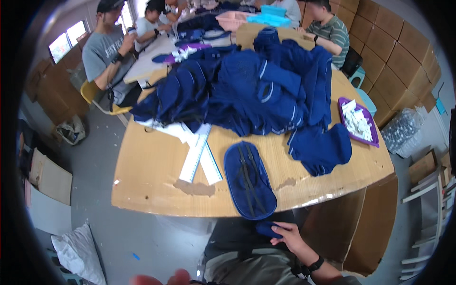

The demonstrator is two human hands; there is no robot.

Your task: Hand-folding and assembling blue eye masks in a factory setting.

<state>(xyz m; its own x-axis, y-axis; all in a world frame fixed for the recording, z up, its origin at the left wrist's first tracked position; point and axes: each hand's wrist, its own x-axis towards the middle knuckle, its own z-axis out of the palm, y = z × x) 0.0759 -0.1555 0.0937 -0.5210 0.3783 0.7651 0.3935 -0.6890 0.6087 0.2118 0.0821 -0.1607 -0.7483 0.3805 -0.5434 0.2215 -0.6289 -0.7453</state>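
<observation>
My right hand [288, 236], with a dark band at the wrist, is closed on a small dark blue fabric piece [269, 231] over my lap, just below the table edge. Its exact kind is not clear. Of my left hand [164, 278] only blurred fingertips show at the bottom edge; whatever they do is hidden. An oval navy fabric pouch [236, 178] with thin black straps lies flat at the table's front edge, nearest my right hand. Beyond it rises a large heap of navy fabric pieces [237, 90]. One navy piece [323, 148] lies apart on the right.
White strips with blue markings [194, 159] lie left of the pouch on the wooden table [147, 180]. A purple basket [375, 137] of white labels stands at right. Below sits an open cardboard box [370, 228]. Several people work farther along; stacked cartons [399, 61] line the right wall.
</observation>
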